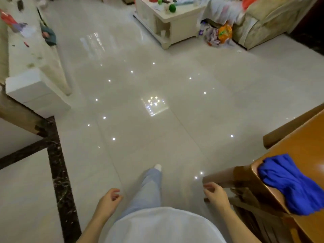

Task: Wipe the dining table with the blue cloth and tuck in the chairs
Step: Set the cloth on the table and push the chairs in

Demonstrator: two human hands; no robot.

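The blue cloth [291,185] lies crumpled on the corner of the wooden dining table [308,142] at the right edge of the view. A wooden chair [228,176] stands against the table's near side, its top rail just beside my right hand [214,194]. That hand hangs with loosely curled fingers and holds nothing. My left hand [109,199] hangs low at the left of my leg, fingers loosely curled, also holding nothing. A second chair back [287,128] shows along the table's far side.
Glossy pale floor tiles spread ahead. A cream coffee table [168,23] with clutter and a sofa [266,20] stand at the back, with bags [219,34] on the floor between them. A long cabinet [31,55] runs along the left. A dark marble strip [57,172] crosses the floor.
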